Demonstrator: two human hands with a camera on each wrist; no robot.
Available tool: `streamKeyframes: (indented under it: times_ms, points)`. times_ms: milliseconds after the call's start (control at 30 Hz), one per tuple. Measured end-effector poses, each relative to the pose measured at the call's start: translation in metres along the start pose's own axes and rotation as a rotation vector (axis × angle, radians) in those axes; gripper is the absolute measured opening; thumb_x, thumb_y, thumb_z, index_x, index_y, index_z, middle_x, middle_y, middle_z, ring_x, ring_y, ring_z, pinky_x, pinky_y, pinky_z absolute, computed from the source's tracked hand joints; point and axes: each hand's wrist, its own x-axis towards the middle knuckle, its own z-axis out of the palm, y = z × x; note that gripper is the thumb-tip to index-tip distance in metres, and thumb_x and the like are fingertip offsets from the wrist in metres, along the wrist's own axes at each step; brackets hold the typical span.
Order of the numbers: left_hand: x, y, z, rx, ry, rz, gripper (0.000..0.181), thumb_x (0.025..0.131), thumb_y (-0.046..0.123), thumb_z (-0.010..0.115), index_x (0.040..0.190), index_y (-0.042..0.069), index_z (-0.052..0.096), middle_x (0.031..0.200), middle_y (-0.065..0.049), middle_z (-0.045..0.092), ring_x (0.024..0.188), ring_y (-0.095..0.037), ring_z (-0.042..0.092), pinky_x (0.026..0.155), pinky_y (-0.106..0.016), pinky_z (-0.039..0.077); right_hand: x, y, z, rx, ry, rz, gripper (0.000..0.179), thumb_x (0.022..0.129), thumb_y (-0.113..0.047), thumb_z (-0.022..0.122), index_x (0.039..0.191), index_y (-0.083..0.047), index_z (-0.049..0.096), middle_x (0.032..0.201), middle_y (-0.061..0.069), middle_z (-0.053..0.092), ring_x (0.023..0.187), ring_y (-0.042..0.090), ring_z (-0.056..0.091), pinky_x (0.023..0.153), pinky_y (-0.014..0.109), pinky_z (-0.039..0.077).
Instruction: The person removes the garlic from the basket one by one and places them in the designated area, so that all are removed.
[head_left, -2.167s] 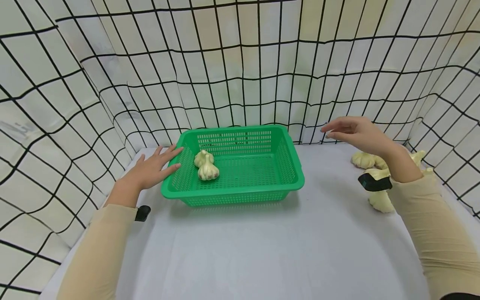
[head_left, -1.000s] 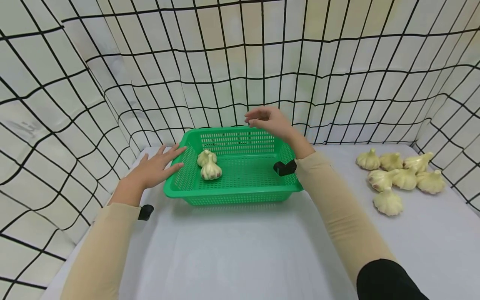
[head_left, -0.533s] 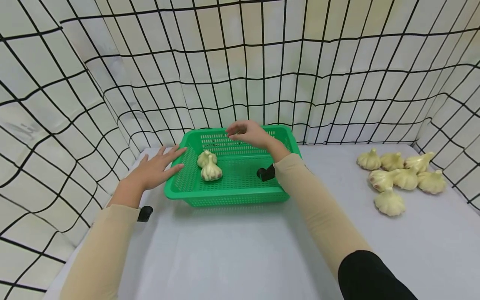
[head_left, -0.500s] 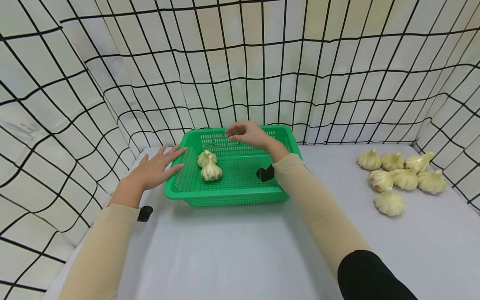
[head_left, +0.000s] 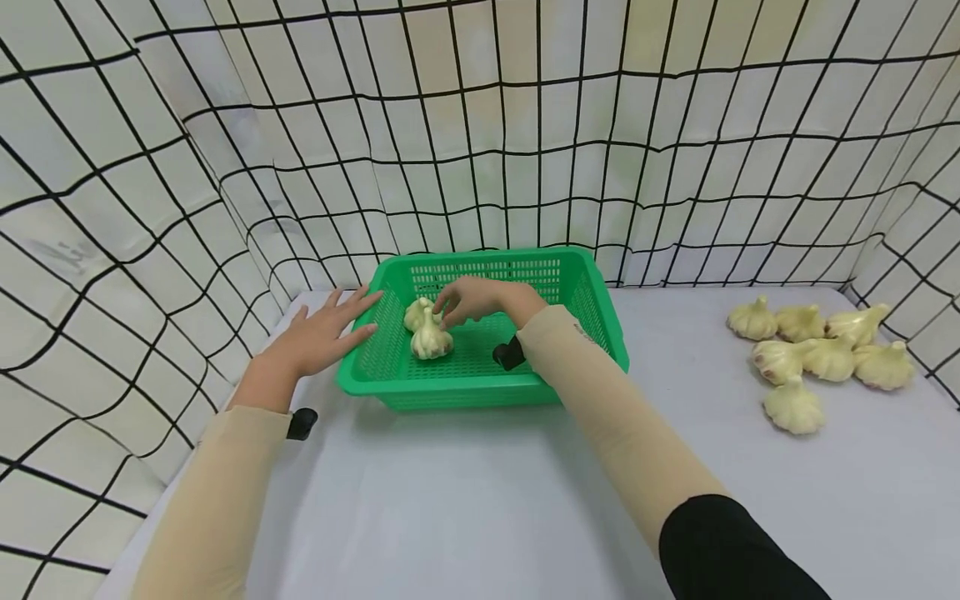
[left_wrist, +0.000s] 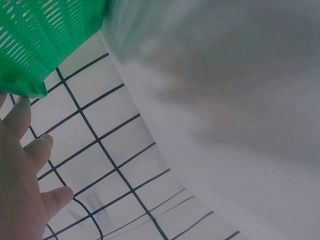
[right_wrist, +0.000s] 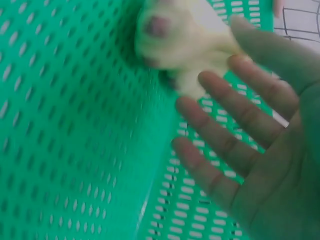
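A green slotted plastic basket (head_left: 480,396) stands on the table in the head view. Inside, at its left end, two garlic bulbs (head_left: 431,340) lie against each other. My left hand (head_left: 318,337) rests on the basket's left rim with its fingers spread; the left wrist view shows its fingertips (left_wrist: 19,117) at the basket's edge. My right hand (head_left: 480,300) is down in the basket, just right of the bulbs. In the right wrist view its fingers (right_wrist: 240,112) stay extended, with the thumb and forefinger on either side of a garlic stem (right_wrist: 227,42). Contact with the stem is unclear.
Several more garlic bulbs (head_left: 828,358) lie grouped on the white table (head_left: 420,500) at the right. A black grid net (head_left: 540,154) over white sheeting rises behind the basket and along both sides.
My right hand has come from the right, over the basket, then down and left to the garlic bulbs. My left hand has stayed on the rim. The view has shifted slightly.
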Motion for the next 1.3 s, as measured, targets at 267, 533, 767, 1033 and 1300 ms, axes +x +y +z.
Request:
streamKeyframes:
  times_ms: [267,533,767,1033,1300]
  points:
    - [0.002,0.002,-0.001,-0.006,0.001,-0.004,0.069,0.109,0.054,0.038,0.167,0.024,0.017,0.172,-0.006,0.005,0.156,-0.040,-0.005,0.114,-0.075,-0.006,0.007,-0.005,0.004,-0.075,-0.057,0.069,0.059,0.102,-0.025,0.066,0.154,-0.006,0.046,0.149,0.014,0.055,0.127,0.033,0.059,0.104,0.048,0.049]
    - [0.001,0.002,0.000,-0.014,-0.007,-0.007,0.067,0.109,0.052,0.038,0.167,0.025,0.016,0.172,-0.007,0.006,0.156,-0.040,-0.005,0.114,-0.074,-0.006,0.017,-0.009,0.011,0.008,-0.126,0.120,0.073,0.100,-0.025,0.070,0.160,-0.008,0.033,0.161,0.014,0.038,0.143,0.031,0.043,0.108,0.048,0.046]
    - [-0.001,0.002,-0.001,-0.010,0.000,-0.009,0.067,0.109,0.051,0.038,0.167,0.024,0.016,0.172,-0.009,0.007,0.156,-0.040,-0.005,0.114,-0.075,-0.005,0.021,-0.009,0.014,-0.046,-0.152,0.136,0.077,0.095,-0.028,0.077,0.158,-0.010,0.038,0.161,0.012,0.039,0.144,0.030,0.041,0.104,0.045,0.050]
    - [-0.001,0.001,0.000,-0.016,0.008,-0.005,0.067,0.109,0.050,0.038,0.167,0.024,0.016,0.172,-0.010,0.008,0.156,-0.040,-0.005,0.114,-0.074,-0.006,0.021,-0.009,0.015,-0.100,-0.158,0.112,0.071,0.095,-0.029,0.076,0.155,-0.012,0.041,0.160,0.012,0.039,0.144,0.029,0.041,0.105,0.045,0.049]
    - [-0.001,0.001,0.002,-0.016,0.013,0.004,0.067,0.109,0.052,0.037,0.167,0.024,0.015,0.172,-0.011,0.009,0.156,-0.040,-0.005,0.114,-0.074,-0.006,0.022,-0.009,0.016,-0.144,-0.140,0.101,0.062,0.094,-0.029,0.077,0.145,-0.008,0.048,0.155,0.014,0.045,0.135,0.031,0.050,0.103,0.043,0.050]
